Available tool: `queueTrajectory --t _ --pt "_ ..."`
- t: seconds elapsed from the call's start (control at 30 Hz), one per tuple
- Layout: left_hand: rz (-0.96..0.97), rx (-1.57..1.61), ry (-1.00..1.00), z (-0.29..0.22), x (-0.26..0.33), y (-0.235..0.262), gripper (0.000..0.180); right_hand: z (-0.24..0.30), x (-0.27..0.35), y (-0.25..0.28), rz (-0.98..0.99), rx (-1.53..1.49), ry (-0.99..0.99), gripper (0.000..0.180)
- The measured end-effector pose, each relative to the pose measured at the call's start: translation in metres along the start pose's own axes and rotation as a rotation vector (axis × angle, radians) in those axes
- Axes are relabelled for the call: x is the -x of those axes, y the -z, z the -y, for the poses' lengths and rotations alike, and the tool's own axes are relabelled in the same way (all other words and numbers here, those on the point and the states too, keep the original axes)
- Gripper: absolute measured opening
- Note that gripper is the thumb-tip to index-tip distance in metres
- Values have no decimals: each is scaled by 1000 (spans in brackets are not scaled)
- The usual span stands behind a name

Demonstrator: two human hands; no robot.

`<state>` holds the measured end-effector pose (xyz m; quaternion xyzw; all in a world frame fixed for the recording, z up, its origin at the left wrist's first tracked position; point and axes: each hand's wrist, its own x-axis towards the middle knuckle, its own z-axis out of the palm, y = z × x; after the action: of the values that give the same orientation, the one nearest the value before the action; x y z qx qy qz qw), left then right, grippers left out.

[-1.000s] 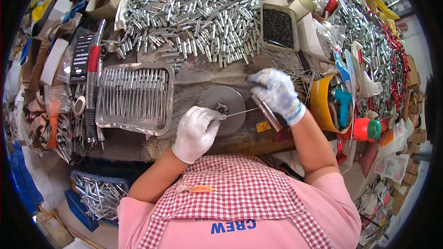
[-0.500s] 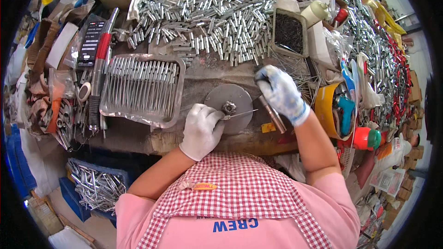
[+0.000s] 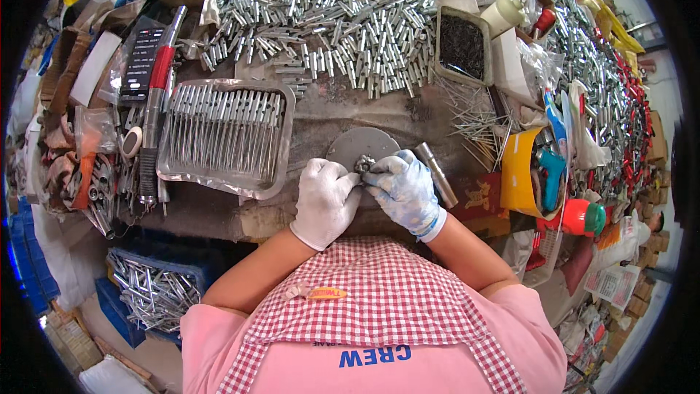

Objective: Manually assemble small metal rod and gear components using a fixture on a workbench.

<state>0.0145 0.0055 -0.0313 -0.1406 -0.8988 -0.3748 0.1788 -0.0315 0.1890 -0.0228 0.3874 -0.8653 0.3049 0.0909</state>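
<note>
My left hand (image 3: 326, 201), in a white glove, is closed in a pinch at the near side of a round grey disc (image 3: 354, 142). Its fingers keep the same grip on a thin metal rod, which the gloves now hide. My right hand (image 3: 405, 191), in a white glove stained blue, meets it with thumb and fingers pinched together; what they hold is too small to make out. Between the fingertips sits a small lumpy metal piece (image 3: 364, 165) on the disc. A metal cylinder (image 3: 437, 175) lies just right of my right hand.
A metal tray (image 3: 289, 128) holds a row of thin rods with sleeves. Loose metal tubes (image 3: 328, 14) are heaped at the back. To the right are a bin of dark pins (image 3: 461, 47), scattered thin rods (image 3: 474, 120) and a yellow container (image 3: 516, 175). A phone (image 3: 142, 66) stands left.
My right hand has come left and nearer, from beyond the metal cylinder to my left hand. The rod that pointed right from my left hand is now covered.
</note>
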Motion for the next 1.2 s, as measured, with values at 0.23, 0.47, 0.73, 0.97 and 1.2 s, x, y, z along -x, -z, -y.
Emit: queueTrajectory --t 0.23,0.47,0.73,0.97,1.2 --pt "15 23 7 -1 -2 1 20 -2 2 -1 2 26 65 19" --pt "3 34 12 0 -1 2 21 -2 -4 2 102 47 34 17" --pt "7 37 16 -1 -3 1 20 -7 -3 -1 38 -31 11 16" --pt "2 34 19 2 -1 0 19 -4 -6 1 22 -56 13 22" --pt "-13 38 6 1 -2 -1 19 -3 -3 0 31 -7 -36 14"
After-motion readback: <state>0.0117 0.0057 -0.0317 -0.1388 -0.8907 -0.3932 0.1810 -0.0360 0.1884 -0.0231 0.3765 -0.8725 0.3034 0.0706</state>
